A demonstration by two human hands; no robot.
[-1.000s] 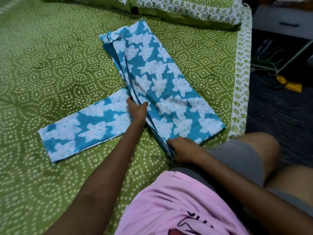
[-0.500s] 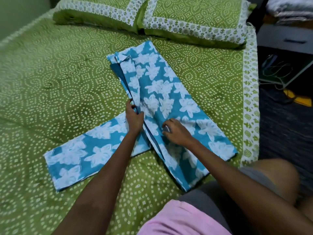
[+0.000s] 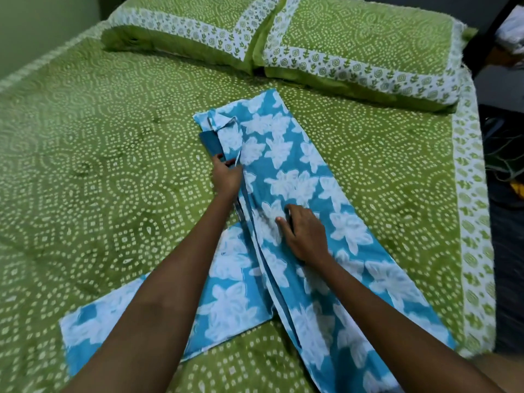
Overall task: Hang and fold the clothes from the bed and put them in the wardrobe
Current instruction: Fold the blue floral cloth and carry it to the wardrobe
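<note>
Head view: left hand [image 3: 226, 177] fingers pinch blue garment [image 3: 297, 171]; right hand [image 3: 304, 234] presses flat.

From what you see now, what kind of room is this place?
Most likely a bedroom. A bed with a green dotted bedspread fills the view, two matching pillows lie at its head, and a blue floral garment lies spread on it under both hands.

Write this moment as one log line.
step: folding | blue white-flowered cotton garment | left hand pinches fold edge | right hand presses
</note>
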